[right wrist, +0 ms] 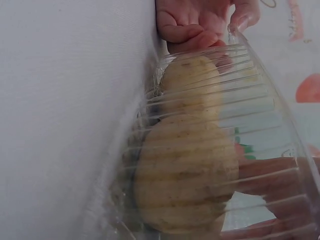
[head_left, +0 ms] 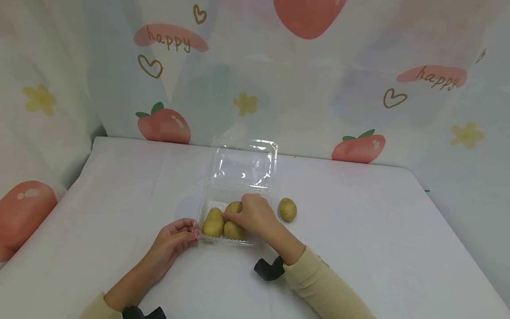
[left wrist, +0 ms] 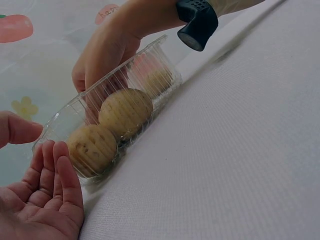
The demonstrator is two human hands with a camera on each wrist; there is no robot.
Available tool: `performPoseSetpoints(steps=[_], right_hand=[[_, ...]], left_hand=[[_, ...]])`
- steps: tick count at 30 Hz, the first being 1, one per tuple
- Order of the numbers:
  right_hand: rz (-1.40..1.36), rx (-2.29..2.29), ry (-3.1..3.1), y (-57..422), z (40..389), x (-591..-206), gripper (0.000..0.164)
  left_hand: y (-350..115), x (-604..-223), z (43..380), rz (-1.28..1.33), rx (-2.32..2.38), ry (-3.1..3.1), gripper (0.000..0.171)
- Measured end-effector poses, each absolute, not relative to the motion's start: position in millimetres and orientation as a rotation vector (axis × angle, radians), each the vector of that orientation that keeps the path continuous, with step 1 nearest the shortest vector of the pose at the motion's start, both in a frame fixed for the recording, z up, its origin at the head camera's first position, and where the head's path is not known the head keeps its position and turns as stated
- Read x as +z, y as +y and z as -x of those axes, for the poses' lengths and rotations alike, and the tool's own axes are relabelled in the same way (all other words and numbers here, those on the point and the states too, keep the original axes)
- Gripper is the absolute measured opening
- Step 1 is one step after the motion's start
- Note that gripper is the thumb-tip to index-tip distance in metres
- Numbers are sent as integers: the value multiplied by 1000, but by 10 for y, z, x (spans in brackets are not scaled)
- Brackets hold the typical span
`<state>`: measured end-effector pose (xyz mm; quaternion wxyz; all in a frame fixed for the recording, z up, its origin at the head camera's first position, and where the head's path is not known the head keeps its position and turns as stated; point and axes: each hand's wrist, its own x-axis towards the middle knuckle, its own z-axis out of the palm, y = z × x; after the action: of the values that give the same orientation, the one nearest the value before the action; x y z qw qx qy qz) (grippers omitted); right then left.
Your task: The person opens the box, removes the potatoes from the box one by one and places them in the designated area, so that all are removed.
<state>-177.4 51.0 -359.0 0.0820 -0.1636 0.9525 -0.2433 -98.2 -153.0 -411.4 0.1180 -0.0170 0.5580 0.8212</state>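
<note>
A clear plastic clamshell box (head_left: 256,243) lies on the table with its lid (head_left: 244,164) folded back, away from me. At its near left corner my left hand (head_left: 175,241) pinches the rim between thumb and fingers. My right hand (head_left: 256,215) reaches down into the box and grips a potato (head_left: 233,207) at the back, partly covering it. Near the front wall sit a taller potato (head_left: 213,223) on the left and a rounder potato (head_left: 234,231) beside it. Through the ribbed wall, the right wrist view shows the rounder potato (right wrist: 185,175) up close.
One loose potato (head_left: 287,209) lies on the white tablecloth (head_left: 358,239), just right of the box. A printed curtain (head_left: 295,97) with fruit and flowers stands behind the table's far edge. Each wrist carries a black device (head_left: 269,269).
</note>
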Motion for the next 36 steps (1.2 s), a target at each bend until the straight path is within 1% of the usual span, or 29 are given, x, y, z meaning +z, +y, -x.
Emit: performPoseSetpoints(steps=[8, 18, 31, 36], right_hand=[[476, -757, 2868, 519, 1775, -3599, 50], [504, -817, 2843, 539, 1788, -3587, 41], [753, -859, 2866, 666, 1802, -3506, 37], [794, -818, 2883, 712, 1807, -3489, 30]], left_hand=[[-1522, -4098, 1001, 37, 2405, 1621, 21], [-1512, -4096, 999, 39, 2402, 1622, 21], [-1515, -4113, 971, 25, 2414, 1623, 21], [-1523, -4121, 971, -7, 2421, 1628, 20]])
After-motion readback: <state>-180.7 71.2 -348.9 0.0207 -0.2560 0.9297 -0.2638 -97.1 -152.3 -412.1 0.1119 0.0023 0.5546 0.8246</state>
